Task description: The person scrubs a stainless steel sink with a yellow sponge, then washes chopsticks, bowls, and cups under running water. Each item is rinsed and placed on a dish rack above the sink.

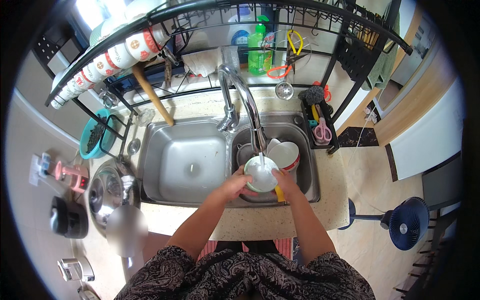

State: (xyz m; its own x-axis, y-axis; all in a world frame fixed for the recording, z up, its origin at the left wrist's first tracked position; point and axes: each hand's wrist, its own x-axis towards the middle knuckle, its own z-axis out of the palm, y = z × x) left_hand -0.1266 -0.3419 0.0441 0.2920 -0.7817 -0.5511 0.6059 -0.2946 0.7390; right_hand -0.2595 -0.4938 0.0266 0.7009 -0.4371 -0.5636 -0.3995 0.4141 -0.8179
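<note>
Both hands hold a white bowl with a pale green rim [261, 176] under the chrome faucet [258, 138], and water runs into it. My left hand [235, 184] grips the bowl's left side, thumb at the rim. On its right side is my right hand [285, 183], beside something yellow [279, 194], perhaps a cloth or sponge, that is partly hidden. Behind the bowl, in the right sink basin, lie a white bowl with a red band [285, 154] and a strainer [245, 153].
The left steel basin [189, 150] adjoins on the left. A black dish rack [210, 24] spans the back, with a green soap bottle [259, 52] behind. A wooden handle [153, 95] leans at the left basin's back edge. A black caddy [318, 127] with pink scissors [322, 131] stands right.
</note>
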